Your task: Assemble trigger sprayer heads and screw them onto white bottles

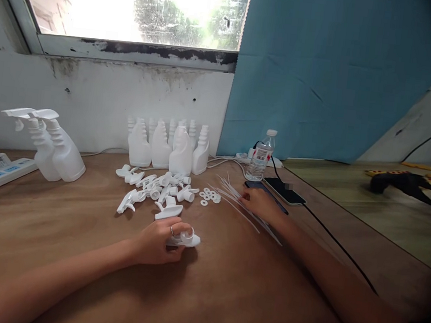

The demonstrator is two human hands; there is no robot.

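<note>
My left hand (163, 239), with a ring on one finger, is closed around a white spray head (187, 238) low over the front of the wooden table. My right hand (259, 203) is at the bundle of thin white tubes (246, 213), its fingers pinched together at their far part. White washers (209, 196) lie between the tubes and a pile of white spray heads (163, 184). Behind the pile several white bottles without heads (181, 153) stand by the wall.
Two white bottles with spray heads (64, 156) stand at the left, beside a power strip (6, 178). A water bottle (261, 158), two phones (285, 190) and a black cable (330, 239) are at the right.
</note>
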